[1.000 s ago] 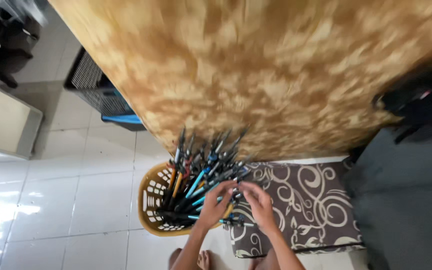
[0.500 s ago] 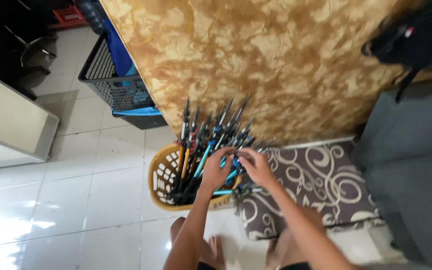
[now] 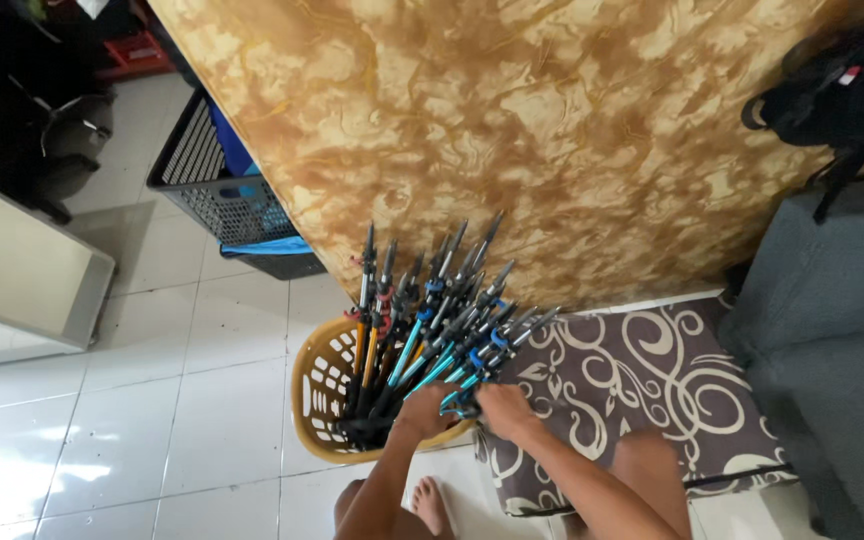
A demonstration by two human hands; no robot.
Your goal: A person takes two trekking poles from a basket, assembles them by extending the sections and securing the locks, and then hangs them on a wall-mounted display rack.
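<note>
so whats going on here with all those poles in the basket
A person standing on a white tiled floor bends over a round yellow basket packed with a bundle of poles that lean against a brown marbled panel. The left hand and right hand both grip the lower ends of the poles at the basket's rim. A patterned mat lies just beside it, and a dark crate stands behind.

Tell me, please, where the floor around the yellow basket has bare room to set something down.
The white tiled floor left of the yellow basket is bare, up to the grey cabinet. The patterned rug right of the hands is open too. The basket is crowded with poles, where the left hand and right hand reach.
</note>
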